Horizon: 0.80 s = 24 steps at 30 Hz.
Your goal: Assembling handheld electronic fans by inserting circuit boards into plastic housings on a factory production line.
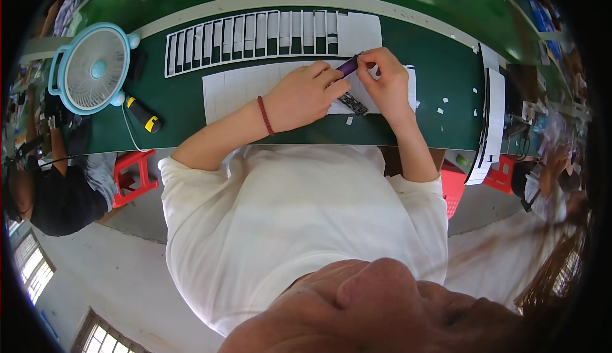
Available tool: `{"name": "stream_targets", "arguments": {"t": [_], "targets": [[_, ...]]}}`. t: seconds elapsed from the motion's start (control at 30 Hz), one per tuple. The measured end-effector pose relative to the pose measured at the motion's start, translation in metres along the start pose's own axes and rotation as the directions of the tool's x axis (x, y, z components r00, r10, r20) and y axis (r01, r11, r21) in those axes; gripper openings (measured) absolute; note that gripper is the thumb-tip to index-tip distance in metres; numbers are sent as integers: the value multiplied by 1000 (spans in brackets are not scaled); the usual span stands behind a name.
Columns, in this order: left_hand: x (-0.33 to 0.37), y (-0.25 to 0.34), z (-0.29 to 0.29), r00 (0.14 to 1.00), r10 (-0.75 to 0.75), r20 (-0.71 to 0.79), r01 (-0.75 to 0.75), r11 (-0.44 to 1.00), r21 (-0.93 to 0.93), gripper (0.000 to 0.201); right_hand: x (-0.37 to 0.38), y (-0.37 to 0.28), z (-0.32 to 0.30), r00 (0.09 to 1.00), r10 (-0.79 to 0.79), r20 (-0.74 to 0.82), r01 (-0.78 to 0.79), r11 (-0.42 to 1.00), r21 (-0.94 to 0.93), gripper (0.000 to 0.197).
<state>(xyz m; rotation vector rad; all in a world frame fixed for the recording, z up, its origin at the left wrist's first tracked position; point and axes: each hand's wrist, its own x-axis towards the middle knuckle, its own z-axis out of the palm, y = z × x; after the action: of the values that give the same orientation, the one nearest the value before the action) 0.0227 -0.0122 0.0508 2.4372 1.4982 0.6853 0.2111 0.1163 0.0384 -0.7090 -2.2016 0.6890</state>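
A short dark purple cylinder [348, 65] sits in the fingers of my left hand [305, 95], tilted with its far end up to the right. My left hand is closed around its near side. At that far end, the thumb and forefinger of my right hand [386, 84] are pinched together; what lies between them is too small to make out. Just below my left fingertips is a narrow dark circuit board [352, 104]. Both hands are above white sheets [229, 88] on the green table. Whether the board is joined to the cylinder is hidden.
A long white slotted rack [223, 37] lies behind the sheets. On the left stand a light blue fan [95, 69] and a black-and-yellow screwdriver handle [144, 115]. Small white scraps [445, 100] dot the table's right. Stacked white strips [492, 117] overhang the right edge. Red stools [132, 176] flank me.
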Motion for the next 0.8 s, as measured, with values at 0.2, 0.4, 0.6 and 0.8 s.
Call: {"name": "stream_targets", "arguments": {"t": [0.2, 0.4, 0.6, 0.8], "targets": [[-1, 9, 5, 998, -19, -66, 23, 998, 54, 46, 7, -18, -4, 988, -83, 127, 122, 931, -344, 16], [0, 14, 12, 992, -38, -120, 52, 992, 117, 44, 8, -22, -5, 981, -28, 190, 101, 916, -389, 16], [0, 20, 14, 990, -72, -117, 90, 984, 152, 49, -11, -3, 11, 996, -28, -88, 25, 999, -27, 16], [-1, 20, 12, 994, -63, -90, 79, 978, 195, 48, -1, -14, -5, 989, -52, 137, 86, 964, -252, 13]]}}
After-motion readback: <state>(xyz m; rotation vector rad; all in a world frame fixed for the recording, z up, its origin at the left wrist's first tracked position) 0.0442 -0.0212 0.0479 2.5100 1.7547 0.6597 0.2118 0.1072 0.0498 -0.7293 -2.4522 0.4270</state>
